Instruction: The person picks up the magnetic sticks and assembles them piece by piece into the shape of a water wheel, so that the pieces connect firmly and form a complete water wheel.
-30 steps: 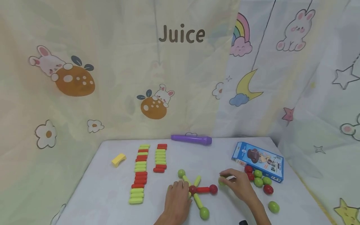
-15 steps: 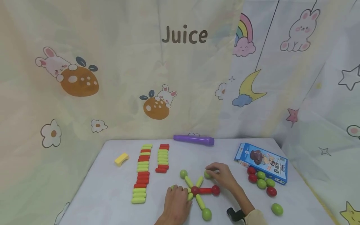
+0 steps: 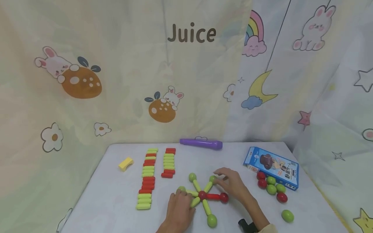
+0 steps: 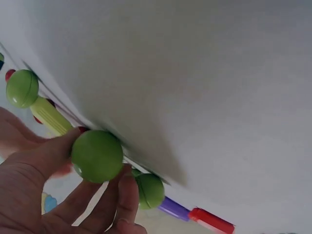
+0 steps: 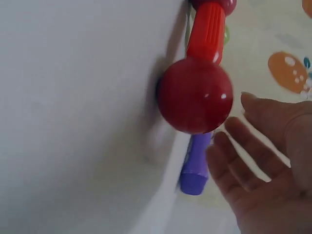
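On the table lies a star of magnetic rods and balls, with a red ball at its centre. Yellow-green rods and a red rod ending in a red ball spread from it. My left hand holds a green ball between thumb and fingers at the left side, hiding part of the star. My right hand is beside another green ball at the upper-right rod's end; its fingers are apart, with nothing visible between them in the right wrist view.
Red and yellow-green rods line up in two columns on the left, near a yellow arch block. A purple microphone-shaped stick lies behind. Loose balls sit by a blue box; a green ball lies nearer.
My right hand has carried a green ball leftward to the upper-right rod, and its fingers now stand away from it. My left hand has shifted slightly, uncovering more of the left rods.
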Demonstrator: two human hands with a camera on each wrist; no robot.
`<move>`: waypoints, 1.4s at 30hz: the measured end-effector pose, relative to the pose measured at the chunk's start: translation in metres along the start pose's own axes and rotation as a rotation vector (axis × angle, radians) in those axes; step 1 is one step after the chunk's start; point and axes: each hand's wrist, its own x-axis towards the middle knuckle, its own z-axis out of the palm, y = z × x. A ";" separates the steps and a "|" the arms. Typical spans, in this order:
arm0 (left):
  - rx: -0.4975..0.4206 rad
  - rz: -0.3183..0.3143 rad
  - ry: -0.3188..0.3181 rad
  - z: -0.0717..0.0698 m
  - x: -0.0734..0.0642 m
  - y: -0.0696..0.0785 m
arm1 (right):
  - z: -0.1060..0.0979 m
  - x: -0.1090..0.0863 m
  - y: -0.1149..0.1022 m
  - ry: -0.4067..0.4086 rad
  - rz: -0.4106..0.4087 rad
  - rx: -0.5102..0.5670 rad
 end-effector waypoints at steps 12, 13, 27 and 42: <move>-0.125 -0.036 -0.071 -0.001 -0.008 -0.010 | 0.011 -0.016 -0.021 -0.218 -0.201 -0.273; -0.134 -0.039 -0.078 -0.001 -0.008 -0.009 | 0.013 -0.016 -0.023 -0.216 -0.198 -0.281; -0.085 0.034 -0.049 0.005 0.007 -0.005 | 0.025 -0.021 -0.032 -0.096 -0.157 -0.335; 0.063 -0.018 0.253 -0.031 0.049 -0.088 | 0.030 -0.020 -0.035 -0.048 -0.037 -0.345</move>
